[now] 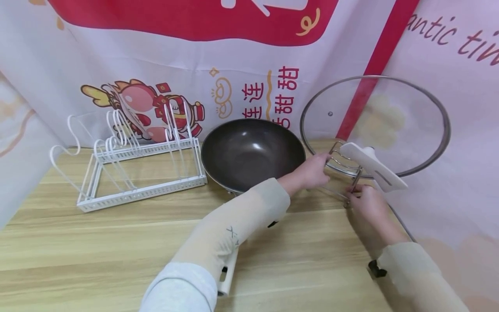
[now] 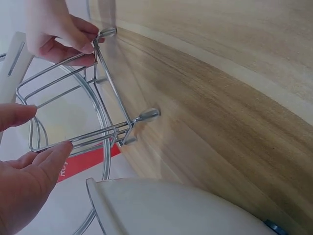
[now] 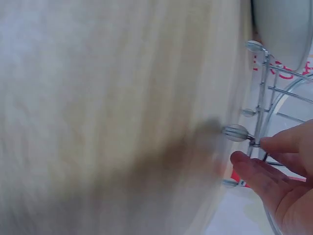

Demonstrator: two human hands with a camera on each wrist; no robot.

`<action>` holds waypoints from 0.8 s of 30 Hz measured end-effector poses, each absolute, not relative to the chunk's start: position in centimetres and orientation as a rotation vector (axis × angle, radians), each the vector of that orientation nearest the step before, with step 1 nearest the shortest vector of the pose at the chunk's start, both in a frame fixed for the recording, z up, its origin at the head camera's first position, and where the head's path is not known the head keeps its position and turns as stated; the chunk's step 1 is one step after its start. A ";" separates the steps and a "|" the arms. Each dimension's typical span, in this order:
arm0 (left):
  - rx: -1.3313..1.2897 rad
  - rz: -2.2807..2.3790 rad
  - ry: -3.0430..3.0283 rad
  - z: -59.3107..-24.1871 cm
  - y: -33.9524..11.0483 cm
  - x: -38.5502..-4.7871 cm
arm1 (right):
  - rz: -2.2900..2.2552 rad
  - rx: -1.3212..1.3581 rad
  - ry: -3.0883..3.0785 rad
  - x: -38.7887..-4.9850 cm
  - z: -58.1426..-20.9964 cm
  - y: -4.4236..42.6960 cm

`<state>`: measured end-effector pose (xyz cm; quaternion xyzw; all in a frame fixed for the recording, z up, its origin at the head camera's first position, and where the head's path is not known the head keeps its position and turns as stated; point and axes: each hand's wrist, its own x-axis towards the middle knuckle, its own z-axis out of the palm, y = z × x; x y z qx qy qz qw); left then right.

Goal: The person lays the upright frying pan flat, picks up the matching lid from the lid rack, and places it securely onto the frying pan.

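A small wire lid rack [image 1: 356, 178] stands at the right on the wooden table, with clear or pale oval feet [image 2: 149, 115]. My left hand [image 1: 313, 172] holds its left end, thumb and fingers on opposite sides of the upper wires. With thumb and fingertips, my right hand [image 1: 368, 203] pinches the near right corner, just above a foot. A large glass lid [image 1: 374, 125] with a metal rim leans upright in the rack. A white slotted turner [image 1: 376, 167] tilts across the front of the lid, above my right hand.
A dark wok [image 1: 253, 151] sits left of the wire rack, its pale handle [image 1: 230, 273] partly under my left arm. Farther left stands a white rack [image 1: 144, 190] with curved dividers. A printed cloth [image 1: 179, 56] hangs behind the wooden table [image 1: 117, 251].
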<state>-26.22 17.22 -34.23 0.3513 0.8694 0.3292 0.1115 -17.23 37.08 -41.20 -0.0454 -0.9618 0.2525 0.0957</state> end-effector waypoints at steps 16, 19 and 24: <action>1.014 1.053 2.509 -34.2 17.2 -26.0 | 0.711 -0.001 -2.825 -15.7 -39.7 37.8; 1.025 1.091 2.509 -34.3 17.4 -26.2 | 0.731 0.051 -2.770 -15.4 -39.3 38.1; 0.988 1.155 2.499 -34.2 17.7 -26.3 | 0.720 0.101 -2.711 -14.9 -37.8 38.2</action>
